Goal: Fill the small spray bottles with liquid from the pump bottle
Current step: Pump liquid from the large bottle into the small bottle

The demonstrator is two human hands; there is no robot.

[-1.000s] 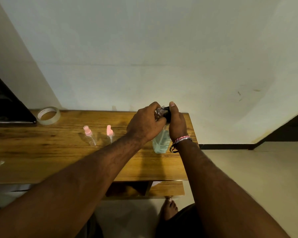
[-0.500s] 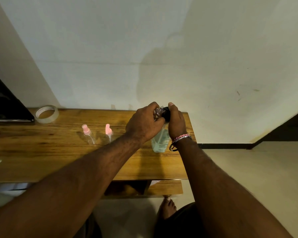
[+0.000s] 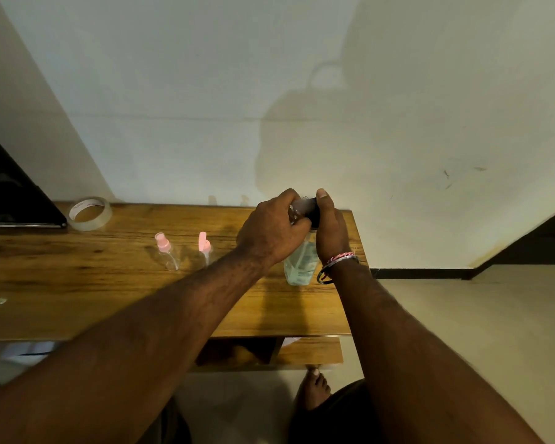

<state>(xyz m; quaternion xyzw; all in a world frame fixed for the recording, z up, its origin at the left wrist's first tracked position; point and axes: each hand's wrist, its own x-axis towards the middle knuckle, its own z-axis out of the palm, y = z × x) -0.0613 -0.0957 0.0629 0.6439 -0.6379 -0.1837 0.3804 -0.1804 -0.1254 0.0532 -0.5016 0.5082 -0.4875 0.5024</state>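
The left hand point(image 3: 271, 229) has its fingers curled round a small clear spray bottle point(image 3: 297, 208) and holds it up at the top of the pump bottle point(image 3: 300, 264). Most of the small bottle is hidden in that grip, so its level cannot be told. The right hand point(image 3: 329, 229) wraps round the black pump head point(image 3: 314, 214), with the thumb up on top. Both hands are touching each other at the far right part of the worktop point(image 3: 109, 293).

The pump bottle stands upright on the worktop, under the hands. It has pale green liquid in it.

This looks like the filling step for one small bottle. The spout seems to point at the small bottle's mouth, but the mouth is hidden, so that is a guess.

Next, the right hand probably needs to press the pump head down slowly. The left hand needs to keep the little mouth right under the spout, or liquid could drip on the wood.

To the left, well apart from the hands, two more small bottles wait. One clear bottle with a pink sprayer top point(image 3: 165, 251) leans a bit. Just right of it is a bottle with a pink cap point(image 3: 204, 246). Both look empty, so they likely still need filling.

A tape roll point(image 3: 89, 213) sits at the far left by the wall.
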